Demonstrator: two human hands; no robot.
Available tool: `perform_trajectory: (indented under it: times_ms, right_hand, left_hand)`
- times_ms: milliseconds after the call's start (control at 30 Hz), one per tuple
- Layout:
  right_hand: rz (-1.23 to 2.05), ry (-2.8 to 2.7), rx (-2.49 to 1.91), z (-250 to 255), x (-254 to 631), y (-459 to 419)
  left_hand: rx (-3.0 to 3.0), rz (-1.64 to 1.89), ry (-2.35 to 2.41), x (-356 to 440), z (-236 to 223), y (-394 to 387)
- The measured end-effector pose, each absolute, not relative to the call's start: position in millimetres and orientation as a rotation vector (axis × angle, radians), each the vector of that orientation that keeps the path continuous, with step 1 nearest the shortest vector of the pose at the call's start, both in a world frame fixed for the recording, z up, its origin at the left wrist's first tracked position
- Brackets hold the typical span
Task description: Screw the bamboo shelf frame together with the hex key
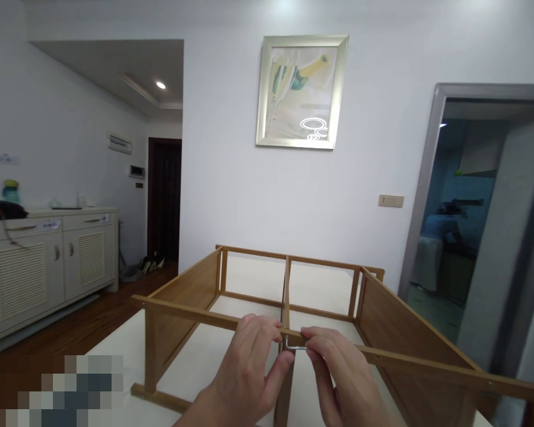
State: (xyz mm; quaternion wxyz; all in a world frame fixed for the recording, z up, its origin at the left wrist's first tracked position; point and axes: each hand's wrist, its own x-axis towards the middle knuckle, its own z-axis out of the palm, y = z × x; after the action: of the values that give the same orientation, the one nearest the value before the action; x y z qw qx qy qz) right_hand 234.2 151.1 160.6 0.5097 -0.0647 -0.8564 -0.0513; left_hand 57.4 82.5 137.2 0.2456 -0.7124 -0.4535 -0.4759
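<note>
A wooden frame (191, 287) of rails and side panels lies on a white table (115, 341) in front of me. My left hand (247, 370) is closed around the near horizontal rail where the centre divider (286, 284) meets it. My right hand (338, 370) pinches a small metal hex key (291, 344) whose bent end sits at that joint. Both hands touch the rail side by side.
A white cabinet (48, 261) stands at the left wall with a blue-green bottle (10, 191) on it. A framed picture (300, 89) hangs on the wall ahead. A doorway (454, 237) at the right shows another person in the far room.
</note>
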Motion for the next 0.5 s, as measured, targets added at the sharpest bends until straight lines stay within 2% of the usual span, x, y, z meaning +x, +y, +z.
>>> perform_trajectory:
  times_ms: [500]
  right_hand:
    - [-0.325,-2.029,-0.266,164.2,226.4,149.5]
  left_hand:
    - [-1.869,-1.441,-1.312,60.8,146.8,84.3]
